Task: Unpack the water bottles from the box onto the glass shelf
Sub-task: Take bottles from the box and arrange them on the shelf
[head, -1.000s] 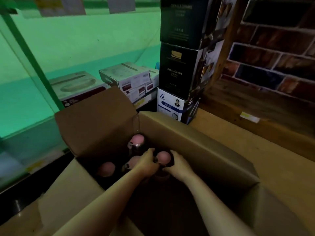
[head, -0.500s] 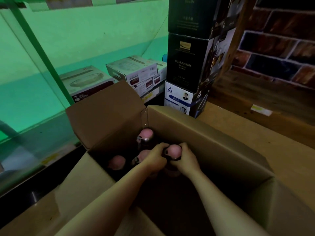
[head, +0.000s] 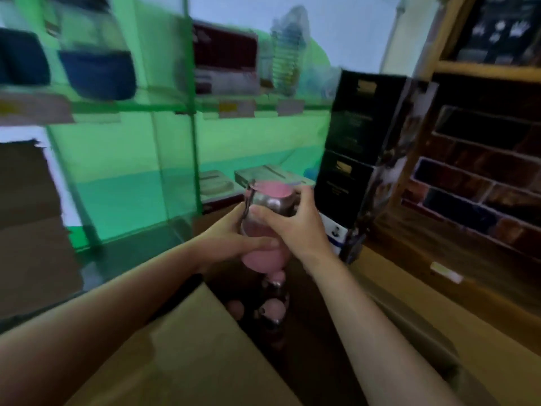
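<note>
Where brick wall [head: 474,183] meets wood, green glass shelves [head: 181,105] stand.

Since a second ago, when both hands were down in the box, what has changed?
Both hands have lifted one pink bottle up out of the box: the left hand grips its body, the right hand its upper part. The view has swung up toward the green shelves. Unchanged: other pink bottles remain in the box, and the black cartons stand where they were.
</note>
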A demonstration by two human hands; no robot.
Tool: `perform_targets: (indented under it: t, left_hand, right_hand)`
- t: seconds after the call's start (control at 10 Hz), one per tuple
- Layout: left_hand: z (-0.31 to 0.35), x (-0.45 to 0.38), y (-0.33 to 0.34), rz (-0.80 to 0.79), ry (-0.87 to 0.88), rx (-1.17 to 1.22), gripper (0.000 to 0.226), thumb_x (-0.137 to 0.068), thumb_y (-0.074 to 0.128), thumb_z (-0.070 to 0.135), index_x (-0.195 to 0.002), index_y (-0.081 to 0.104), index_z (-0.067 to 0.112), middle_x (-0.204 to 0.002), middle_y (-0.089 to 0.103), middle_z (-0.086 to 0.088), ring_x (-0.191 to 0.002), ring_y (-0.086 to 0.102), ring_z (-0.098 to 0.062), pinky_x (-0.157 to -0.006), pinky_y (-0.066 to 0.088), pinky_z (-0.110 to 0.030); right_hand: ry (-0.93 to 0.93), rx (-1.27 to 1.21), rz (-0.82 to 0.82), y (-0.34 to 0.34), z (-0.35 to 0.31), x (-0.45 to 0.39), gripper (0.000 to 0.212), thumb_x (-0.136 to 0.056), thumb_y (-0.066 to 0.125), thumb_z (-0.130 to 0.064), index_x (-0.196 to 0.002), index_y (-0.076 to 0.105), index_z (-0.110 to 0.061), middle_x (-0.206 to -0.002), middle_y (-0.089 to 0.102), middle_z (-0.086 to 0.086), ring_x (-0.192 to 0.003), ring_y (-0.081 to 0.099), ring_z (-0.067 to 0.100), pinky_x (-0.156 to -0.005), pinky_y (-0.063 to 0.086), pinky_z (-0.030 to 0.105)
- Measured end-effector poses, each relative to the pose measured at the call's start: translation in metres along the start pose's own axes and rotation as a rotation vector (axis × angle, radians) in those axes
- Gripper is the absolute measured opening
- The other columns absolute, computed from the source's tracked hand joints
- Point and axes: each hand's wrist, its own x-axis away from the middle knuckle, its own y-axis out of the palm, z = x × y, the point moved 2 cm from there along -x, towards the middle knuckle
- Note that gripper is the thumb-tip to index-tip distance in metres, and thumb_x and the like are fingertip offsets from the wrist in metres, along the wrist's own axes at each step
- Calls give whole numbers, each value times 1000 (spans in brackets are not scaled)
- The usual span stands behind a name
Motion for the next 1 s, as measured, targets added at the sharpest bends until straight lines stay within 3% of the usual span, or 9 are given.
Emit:
perform_targets:
  t: [0.1, 0.2, 0.3, 0.4, 0.5, 0.6, 0.8, 0.9, 1.0]
  left_hand:
    - [50, 59, -55, 111, 24, -21, 72, -50, 80, 45, -115, 49, 39, -127, 60, 2, -116, 59, -16, -100, 48, -39]
    - [90, 111, -117, 229, 48, -74, 76, -52, 77, 42, -120, 46, 31, -123, 60, -1, -109, 60, -18, -93, 50, -37]
    - [121, 166, -175, 300, 73, -107, 55, -79, 72, 19, -125, 44, 25, -111, 59, 4, -97, 59, -11, -82, 52, -27]
    - [152, 210, -226, 377, 68, -114, 39, -86, 59, 9, -117, 43, 25, -95, 56, 12, -82, 56, -2, -64, 51, -10]
    - [189, 265, -278, 445, 52, -169, 45, -87, 60, 16, -129, 46, 18, -104, 59, 5, -90, 59, -10, -72, 52, -19]
    - [205, 297, -318, 555, 43, -302, 60, -76, 68, 36, -130, 48, 22, -119, 62, 0, -103, 64, -18, -79, 55, -31]
    - [225, 386, -407, 671, 26, -385, 72, -57, 68, 52, -126, 52, 36, -120, 64, 3, -104, 67, -15, -78, 58, -39]
    - [220, 425, -436, 748, -27, -374, 62, -57, 69, 54, -117, 55, 42, -115, 66, 9, -102, 67, -11, -74, 59, -36]
    - [202, 456, -465, 846, -112, -348, 55, -55, 73, 55, -107, 58, 46, -106, 68, 12, -96, 68, -9, -70, 59, -34]
  right_hand:
    - [-125, -55, -103, 36, -69, -2, 67, -53, 80, -51, -105, 43, -31, -109, 62, -3, -101, 62, 15, -90, 51, 36]
    - [-258, -87, -213, 77, -138, 1, 59, -64, 83, -33, -111, 47, -27, -102, 60, -13, -92, 59, 1, -83, 48, 16]
    - [-359, -98, -321, 114, -203, 12, 56, -71, 78, -29, -119, 50, -20, -106, 61, -12, -94, 58, -1, -82, 46, 14]
    - [-452, -118, -397, 149, -261, 18, 57, -68, 78, -42, -117, 54, -25, -111, 64, -12, -102, 59, 2, -91, 45, 25]
    - [-521, -201, -457, 194, -327, 21, 68, -61, 77, -51, -118, 53, -23, -116, 65, -4, -106, 62, 10, -97, 49, 39]
    - [-561, -290, -518, 236, -384, 26, 73, -60, 73, -55, -121, 51, -22, -116, 65, -3, -105, 64, 11, -94, 52, 42]
    - [-670, -351, -696, 319, -476, 56, 70, -71, 71, -52, -129, 44, -23, -120, 61, -7, -108, 60, 9, -95, 51, 39]
    - [-729, -323, -732, 357, -504, 68, 68, -77, 71, -44, -133, 36, -26, -112, 55, -14, -104, 57, 5, -92, 46, 29]
    - [-836, -220, -772, 394, -527, 79, 82, -78, 72, -36, -143, 23, -29, -119, 46, -8, -108, 51, 13, -92, 40, 26]
